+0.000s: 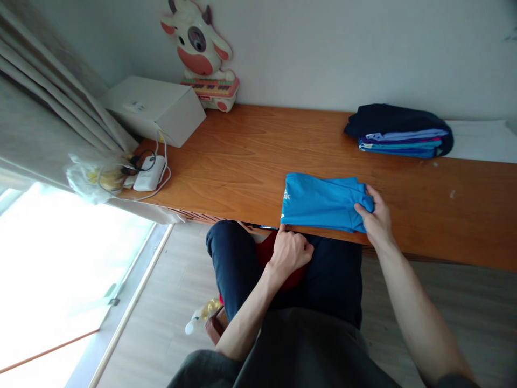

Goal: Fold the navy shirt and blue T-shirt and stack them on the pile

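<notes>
A blue folded cloth (323,202) lies flat near the front edge of the wooden desk (242,151), with white lettering at its left end. Its right end is gripped by my right hand (377,215), thumb on top and fingers at the far side. My left hand (291,249) is at the desk edge by the cloth's lower left corner. Its index finger touches that corner, while the other fingers are curled in.
Folded clothes (399,132) are stacked at the back right, beside a white sheet (480,140). At the back left are a white box (157,108) and a cow toy (202,54). A power strip (150,172) with cables and a plastic bag (97,177) sit at the left edge.
</notes>
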